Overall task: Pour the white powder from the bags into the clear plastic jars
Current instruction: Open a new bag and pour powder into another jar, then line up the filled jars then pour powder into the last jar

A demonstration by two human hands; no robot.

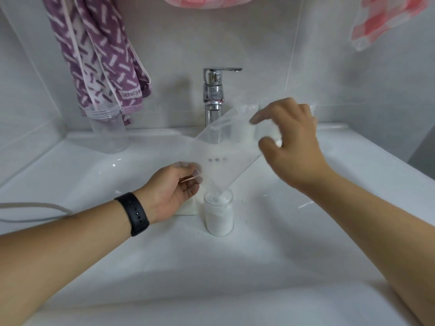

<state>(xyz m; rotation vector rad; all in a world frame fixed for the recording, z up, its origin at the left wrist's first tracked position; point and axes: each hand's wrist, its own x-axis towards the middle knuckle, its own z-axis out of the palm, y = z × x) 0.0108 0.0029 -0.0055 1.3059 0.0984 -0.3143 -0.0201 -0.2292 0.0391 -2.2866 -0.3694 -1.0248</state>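
Head view: white sink (94,175) with tap (213,100) at back, purple towel (98,55) hanging left. Bag (226,158) tilted, lower corner in mouth of jar (217,214), jar mostly full of powder. Right hand (289,142) pinches bag's top end; left hand (174,189) pinches its lower edge. Empty jar (108,130) back left.

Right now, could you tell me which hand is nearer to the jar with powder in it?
Left. The left hand grips the bag just beside the jar mouth; the right hand holds the bag's raised end, higher and farther back.
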